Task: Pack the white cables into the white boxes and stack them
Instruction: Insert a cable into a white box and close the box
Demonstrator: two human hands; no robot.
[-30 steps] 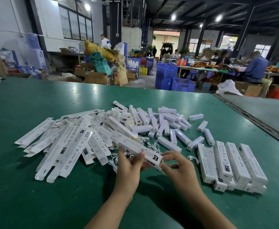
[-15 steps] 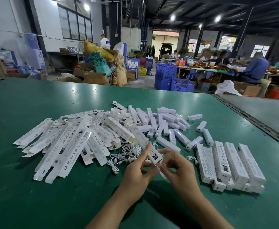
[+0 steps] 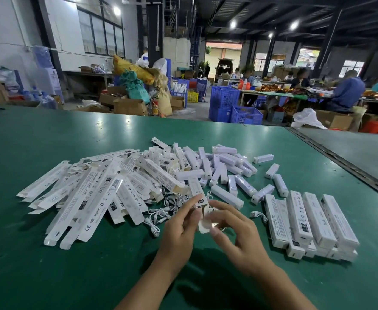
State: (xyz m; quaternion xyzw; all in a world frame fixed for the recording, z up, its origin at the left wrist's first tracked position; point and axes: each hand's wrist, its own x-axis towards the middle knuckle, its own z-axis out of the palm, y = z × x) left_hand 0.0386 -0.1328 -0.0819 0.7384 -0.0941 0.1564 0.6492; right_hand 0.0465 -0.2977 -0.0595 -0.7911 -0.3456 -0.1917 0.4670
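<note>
My left hand [image 3: 180, 229] grips a long white box [image 3: 197, 193] near its open near end, the box pointing away from me. My right hand [image 3: 237, 233] pinches the box's end flap [image 3: 206, 227] with thumb and fingertips. A heap of coiled white cables [image 3: 161, 212] lies on the green table just left of my hands, and a single cable [image 3: 258, 214] lies to the right. Flat unfolded white boxes [image 3: 87, 198] are piled at the left. Packed white boxes [image 3: 313, 222] sit stacked in a row at the right.
Several small white lamp bars [image 3: 226, 170] are scattered behind my hands. A seam [image 3: 344, 163] at the right divides the green table [image 3: 38, 265] from a second table. Beyond the far edge stand blue crates [image 3: 232, 106], cardboard boxes and seated workers.
The box swung from lying across toward the left to pointing away from me. My hands drew closer together at its near end, and my right hand now pinches the flap.
</note>
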